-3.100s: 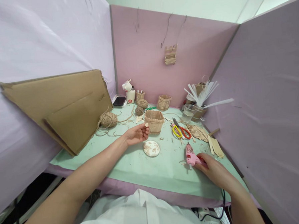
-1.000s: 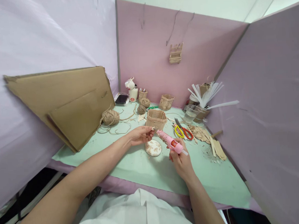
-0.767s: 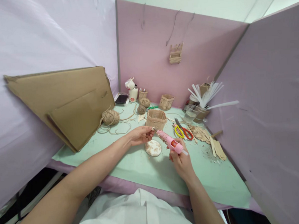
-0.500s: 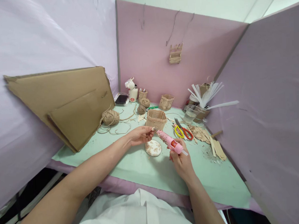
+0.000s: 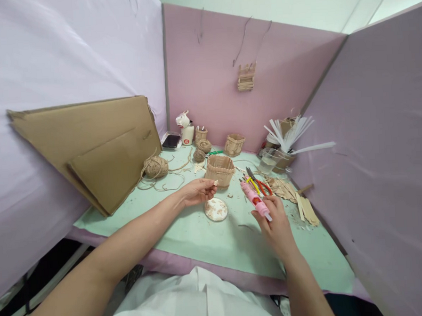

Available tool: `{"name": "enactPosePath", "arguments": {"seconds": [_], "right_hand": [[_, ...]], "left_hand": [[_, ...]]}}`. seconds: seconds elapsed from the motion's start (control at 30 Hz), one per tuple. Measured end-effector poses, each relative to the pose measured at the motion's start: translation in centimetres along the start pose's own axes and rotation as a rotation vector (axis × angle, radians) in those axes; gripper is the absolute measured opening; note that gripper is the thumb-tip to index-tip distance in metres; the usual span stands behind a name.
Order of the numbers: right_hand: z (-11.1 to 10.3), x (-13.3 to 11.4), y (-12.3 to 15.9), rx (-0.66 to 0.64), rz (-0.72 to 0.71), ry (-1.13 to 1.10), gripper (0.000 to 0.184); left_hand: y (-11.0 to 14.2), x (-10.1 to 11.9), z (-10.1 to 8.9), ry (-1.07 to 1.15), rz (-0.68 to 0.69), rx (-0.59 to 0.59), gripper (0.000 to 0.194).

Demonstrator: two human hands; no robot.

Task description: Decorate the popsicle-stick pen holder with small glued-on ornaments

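Head view showed the left hand (image 5: pixel 201 191) with its thumb and fingertips pinched on a small pale chip (image 5: pixel 215 182), perhaps a flake of wood, though it was too small to be sure. The right hand (image 5: pixel 277 220) was closed around a pink glue gun (image 5: pixel 254 199), whose nozzle pointed away towards the far side and a little left, well apart from the chip.

Just beyond the left hand stood the near basket (image 5: pixel 220 172), upright and open at the top. A round dish (image 5: pixel 216 209) holding more pale pieces lay on the near side of that basket, on the green table cover (image 5: pixel 201 236). Scissors (image 5: pixel 265 188) with red handles lay beyond the glue gun, and flat sticks (image 5: pixel 308 210) lay farther right.

To the left, a large twine ball (image 5: pixel 156 167) rested near the leaning cardboard (image 5: pixel 107 149). At the far side were two smaller twine balls (image 5: pixel 204 146) and a second basket (image 5: pixel 235 145); white strips (image 5: pixel 289 134) stood to the far right, behind a clear cup (image 5: pixel 267 162).
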State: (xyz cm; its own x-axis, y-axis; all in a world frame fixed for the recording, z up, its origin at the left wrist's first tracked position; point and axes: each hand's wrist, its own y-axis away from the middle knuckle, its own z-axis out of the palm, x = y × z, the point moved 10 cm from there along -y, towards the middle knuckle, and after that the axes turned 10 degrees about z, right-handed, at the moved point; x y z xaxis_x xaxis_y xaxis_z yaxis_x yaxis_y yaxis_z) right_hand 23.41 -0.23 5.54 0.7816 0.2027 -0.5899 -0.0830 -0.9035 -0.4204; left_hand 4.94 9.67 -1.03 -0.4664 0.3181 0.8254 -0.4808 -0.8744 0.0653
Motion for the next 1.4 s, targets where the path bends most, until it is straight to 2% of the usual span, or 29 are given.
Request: {"name": "enactPosePath", "arguments": {"seconds": [0.1, 0.2, 0.3, 0.37, 0.47, 0.53, 0.6, 0.67, 0.77, 0.87, 0.93, 1.03, 1.13, 1.23, 1.4], "right_hand": [[-0.7, 3.0, 0.2, -0.109, 0.112, 0.22, 0.021], [-0.5, 6.4, 1.0, -0.23, 0.208, 0.407, 0.024], [0.2, 9.0, 2.0, -0.342, 0.241, 0.511, 0.029], [0.2, 9.6, 2.1, -0.385, 0.216, 0.503, 0.03], [-1.5, 8.3, 0.4, -0.32, 0.145, 0.42, 0.038], [-2.7, 6.2, -2.0, -0.246, 0.097, 0.326, 0.055], [-2.3, 3.4, -5.1, -0.257, 0.038, 0.16, 0.064], [-0.5, 1.0, -8.5, -0.319, 0.03, -0.081, 0.08], [4.0, -0.8, -12.9, -0.432, 0.08, -0.391, 0.105], [8.8, -1.2, -14.6, -0.585, 0.118, -0.504, 0.121], [10.8, -1.1, -14.5, -0.648, 0.141, -0.57, 0.121], [11.5, -0.7, -14.5, -0.604, 0.197, -0.645, 0.115], [11.4, -0.4, -14.4, -0.564, 0.305, -0.725, 0.11], [10.8, -0.4, -13.8, -0.546, 0.419, -0.737, 0.102], [8.6, -0.7, -10.7, -0.463, 0.536, -0.658, 0.062]], "left_hand": [[-0.3, 0.4, -0.5, -0.086, 0.059, 0.028, 0.03], [-0.6, 1.6, -1.1, -0.241, 0.185, 0.063, 0.035], [-0.4, 2.9, -1.3, -0.462, 0.304, 0.103, 0.034], [-0.2, 3.6, -1.2, -0.591, 0.357, 0.122, 0.032], [0.0, 4.2, -1.0, -0.728, 0.412, 0.141, 0.028], [0.0, 4.3, -0.9, -0.807, 0.444, 0.144, 0.028], [0.0, 4.4, -0.8, -0.875, 0.475, 0.137, 0.028], [0.1, 4.5, -0.6, -0.923, 0.503, 0.126, 0.027], [0.3, 4.9, -0.4, -0.959, 0.531, 0.118, 0.026], [0.5, 5.3, -0.2, -0.955, 0.546, 0.109, 0.027], [0.5, 5.5, -0.2, -0.956, 0.556, 0.105, 0.027], [0.5, 5.8, -0.3, -0.965, 0.566, 0.113, 0.026], [0.9, 6.6, -0.4, -0.978, 0.583, 0.156, 0.023], [2.0, 8.2, 0.3, -1.024, 0.679, 0.188, 0.018], [3.8, 9.6, 2.6, -1.136, 0.842, 0.142, 0.014]]}}
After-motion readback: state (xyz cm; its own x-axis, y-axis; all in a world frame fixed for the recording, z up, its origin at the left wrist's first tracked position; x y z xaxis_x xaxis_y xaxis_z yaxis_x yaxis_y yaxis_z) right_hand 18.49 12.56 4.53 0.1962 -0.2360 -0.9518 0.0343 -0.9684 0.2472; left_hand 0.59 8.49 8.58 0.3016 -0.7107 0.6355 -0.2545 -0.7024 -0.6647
